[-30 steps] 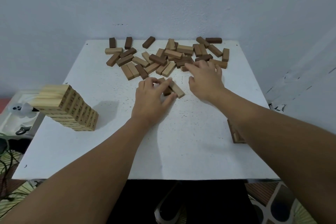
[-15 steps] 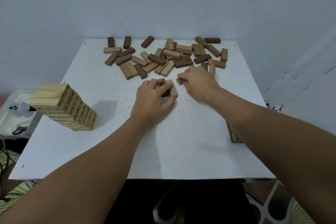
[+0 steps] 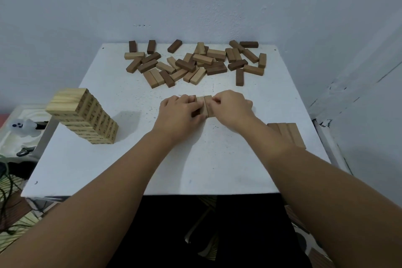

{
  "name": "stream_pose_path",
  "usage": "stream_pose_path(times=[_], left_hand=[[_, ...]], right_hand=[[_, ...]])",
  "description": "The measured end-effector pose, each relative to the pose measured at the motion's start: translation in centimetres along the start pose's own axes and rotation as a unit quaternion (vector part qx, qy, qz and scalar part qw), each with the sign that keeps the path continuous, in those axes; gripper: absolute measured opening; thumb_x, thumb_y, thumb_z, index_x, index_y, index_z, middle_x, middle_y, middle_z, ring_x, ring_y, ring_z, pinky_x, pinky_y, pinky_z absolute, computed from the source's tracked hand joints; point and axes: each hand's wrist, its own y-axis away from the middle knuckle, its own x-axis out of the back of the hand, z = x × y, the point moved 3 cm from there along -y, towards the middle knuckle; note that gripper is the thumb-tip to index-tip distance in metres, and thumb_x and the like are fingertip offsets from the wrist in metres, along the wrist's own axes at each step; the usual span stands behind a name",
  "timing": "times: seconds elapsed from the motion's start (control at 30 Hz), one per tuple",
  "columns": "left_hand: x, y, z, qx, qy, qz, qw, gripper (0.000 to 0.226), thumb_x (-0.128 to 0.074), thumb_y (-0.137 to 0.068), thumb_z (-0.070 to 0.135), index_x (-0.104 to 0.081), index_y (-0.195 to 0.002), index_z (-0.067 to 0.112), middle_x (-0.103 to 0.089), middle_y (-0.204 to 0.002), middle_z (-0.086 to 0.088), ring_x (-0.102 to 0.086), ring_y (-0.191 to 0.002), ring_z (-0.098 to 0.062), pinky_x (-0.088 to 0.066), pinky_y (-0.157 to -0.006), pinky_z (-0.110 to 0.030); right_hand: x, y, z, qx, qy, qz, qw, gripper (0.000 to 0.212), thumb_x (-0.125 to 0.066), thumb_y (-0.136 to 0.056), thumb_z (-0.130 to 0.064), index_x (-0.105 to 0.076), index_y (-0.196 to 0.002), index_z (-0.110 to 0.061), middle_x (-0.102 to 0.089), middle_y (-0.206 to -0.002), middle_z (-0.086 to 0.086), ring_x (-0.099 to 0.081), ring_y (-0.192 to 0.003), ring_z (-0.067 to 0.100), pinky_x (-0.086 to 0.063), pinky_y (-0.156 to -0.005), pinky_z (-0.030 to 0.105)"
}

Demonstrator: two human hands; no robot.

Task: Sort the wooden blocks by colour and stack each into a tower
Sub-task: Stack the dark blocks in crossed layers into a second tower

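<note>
A small row of tan blocks lies side by side at the middle of the white table. My left hand grips the row from its left side, fingers curled over it. My right hand pinches the row's right-hand block. A loose pile of light, mid-brown and dark blocks is spread along the far edge. A tall tower of pale blocks stands at the left. A flat layer of brown blocks lies at the right edge, partly behind my right forearm.
A wall rises right behind the table and along the right side. Left of the table, lower down, sits a tray with a small white ghost figure and cables. A single dark block lies apart near the pile's right.
My right hand left the pile with a tan block and brought it against the row by my left hand. Both hands now close on the row together.
</note>
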Motion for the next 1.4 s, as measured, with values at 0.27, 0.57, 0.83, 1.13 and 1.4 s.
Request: stream_pose_path(times=[0.27,0.57,0.83,1.13,1.4], left_hand=[[1.3,5.8,0.9,-0.013,0.06,-0.062,0.996,0.058,-0.055,-0.087,0.062,-0.072,-0.129,0.026,-0.064,-0.128,0.001,-0.055,-0.117,-0.029,-0.043,-0.102,-0.043],[0.0,8.6,1.6,0.033,0.178,-0.029,0.983,0.064,-0.08,-0.079,0.064,-0.066,-0.131,0.028,-0.049,-0.147,0.014,-0.042,-0.136,-0.017,-0.039,-0.114,-0.037],[-0.7,10.0,2.3,0.116,0.153,0.055,0.98,0.08,-0.077,-0.072,0.074,-0.04,-0.137,0.045,-0.034,-0.13,0.014,-0.027,-0.127,-0.011,-0.027,-0.106,-0.032],[-1.0,9.6,2.0,0.133,0.137,0.049,0.98,0.064,-0.069,-0.076,0.052,-0.049,-0.136,0.038,-0.041,-0.124,0.016,-0.033,-0.121,-0.013,-0.022,-0.105,-0.028],[-0.3,10.0,1.6,0.125,0.187,0.059,0.973,0.074,-0.069,-0.073,0.047,-0.05,-0.144,0.04,-0.028,-0.152,0.011,-0.021,-0.141,-0.018,-0.024,-0.119,-0.039]], right_hand=[[-1.6,6.4,1.2,0.006,-0.121,-0.033,0.992,0.048,-0.053,-0.103,-0.032,-0.046,-0.149,-0.026,-0.068,-0.106,-0.004,-0.062,-0.11,0.024,-0.047,-0.103,0.048],[-1.7,7.7,2.9,0.007,-0.197,-0.053,0.979,0.043,-0.065,-0.099,-0.032,-0.059,-0.14,-0.027,-0.071,-0.108,-0.006,-0.061,-0.103,0.012,-0.046,-0.072,0.022],[-2.1,7.8,3.5,0.011,-0.228,-0.038,0.973,0.043,-0.072,-0.094,-0.038,-0.062,-0.134,-0.027,-0.072,-0.098,-0.01,-0.062,-0.098,0.006,-0.043,-0.069,0.018],[-3.6,9.8,4.6,0.112,-0.203,0.056,0.971,0.025,-0.068,-0.097,-0.026,-0.069,-0.122,-0.026,-0.063,-0.097,-0.013,-0.06,-0.084,0.003,-0.049,-0.082,0.022],[-4.1,10.1,4.7,0.119,-0.149,0.108,0.976,0.037,-0.069,-0.092,-0.037,-0.068,-0.128,-0.031,-0.049,-0.108,-0.01,-0.057,-0.106,0.013,-0.045,-0.104,0.047]])
